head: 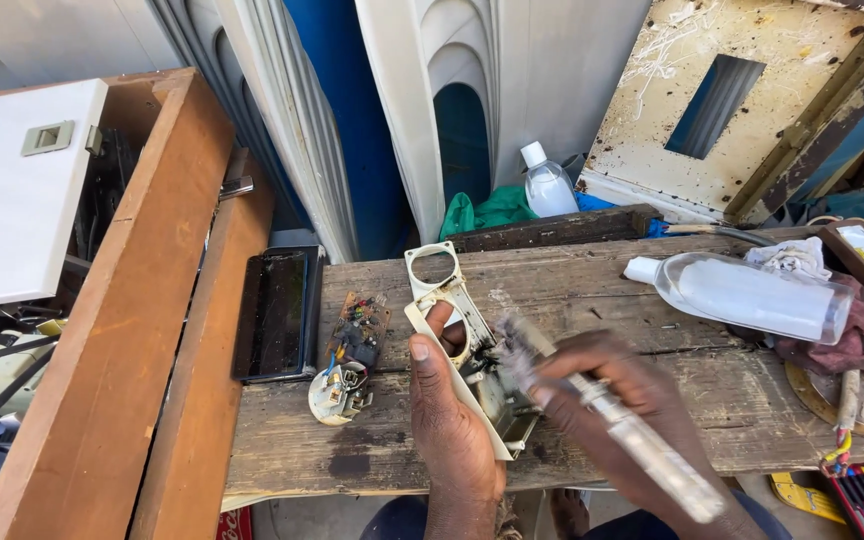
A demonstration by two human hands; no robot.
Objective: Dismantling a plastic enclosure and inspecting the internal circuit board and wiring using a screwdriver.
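Brushing step, in progress, by the look of it. Your left hand (pixel 449 420) steadies the cream casing (pixel 457 340) on the plank bench (pixel 592 440), thumb hooked through its lower round opening and fingers closed around its edge. Your right hand (pixel 620 420) grips a clear-handled brush (pixel 592 415), fingers wrapped tight, bristles on the metal part beside the casing. The next stroke likely calls for a firm hold and short passes, so that the casing does not shift. Count: one casing, one brush, one loose circuit board (pixel 352 350), two plastic bottles, one lying (pixel 742 295), one standing (pixel 549 183).
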